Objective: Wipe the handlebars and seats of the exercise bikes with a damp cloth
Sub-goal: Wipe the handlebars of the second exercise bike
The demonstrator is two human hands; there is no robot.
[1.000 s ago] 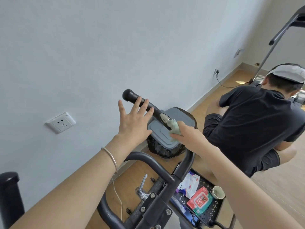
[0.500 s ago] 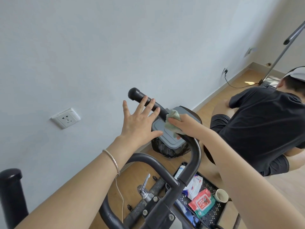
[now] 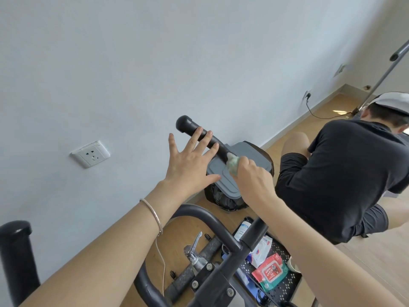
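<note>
bar (image 3: 190, 127): slants up-left, ahead of both hands | cloth (image 3: 232, 167): wraps bar's lower end, pinched by right hand (image 3: 254, 180), the nearer | left hand (image 3: 188, 167): spread, fingertips over mid-bar, contact unclear | next: probably wipes up-left toward cap

Black handlebar grip (image 3: 190, 128), tilted up-left — pale green cloth (image 3: 232, 166) bunched against it

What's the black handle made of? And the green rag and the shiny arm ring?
The handlebar grip looks like matte black foam or rubber: dull, no shine. The cloth in the right hand looks like soft pale green fabric; it bunches up. The bangle on the left wrist is probably metal: thin, stiff, glinting.
</note>
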